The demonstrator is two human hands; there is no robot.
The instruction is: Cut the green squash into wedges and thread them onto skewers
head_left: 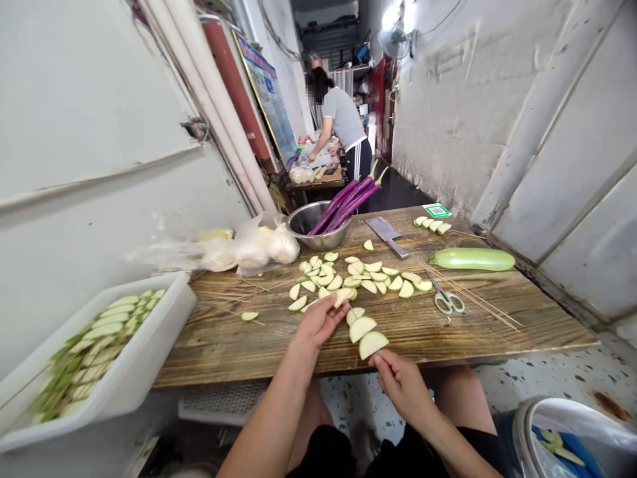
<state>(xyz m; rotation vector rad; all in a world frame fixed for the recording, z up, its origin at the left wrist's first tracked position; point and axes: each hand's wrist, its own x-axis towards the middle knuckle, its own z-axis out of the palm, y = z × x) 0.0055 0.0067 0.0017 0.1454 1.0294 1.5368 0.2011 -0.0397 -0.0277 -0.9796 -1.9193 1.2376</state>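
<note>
My right hand (401,385) pinches the near end of a skewer, mostly hidden by the half-round zucchini slices (373,344) threaded on it. At the skewer's far end, my left hand (321,320) holds another pale zucchini slice (342,296) between thumb and fingers. Whether that slice is pierced I cannot tell. Just beyond both hands, many loose green-edged slices (379,277) lie spread over the wooden table (213,352). Farther right are a whole zucchini (472,259), scissors (449,302) with pale green handles, and several bare skewers (490,312).
Behind the slices stand a steel bowl (311,229) of purple eggplants (343,209) and a cleaver (388,234). Bagged white produce (253,249) lies at the back left. A white tub (174,312) holds skewered slices. A bin (527,425) stands lower right. Another person (346,119) works farther back.
</note>
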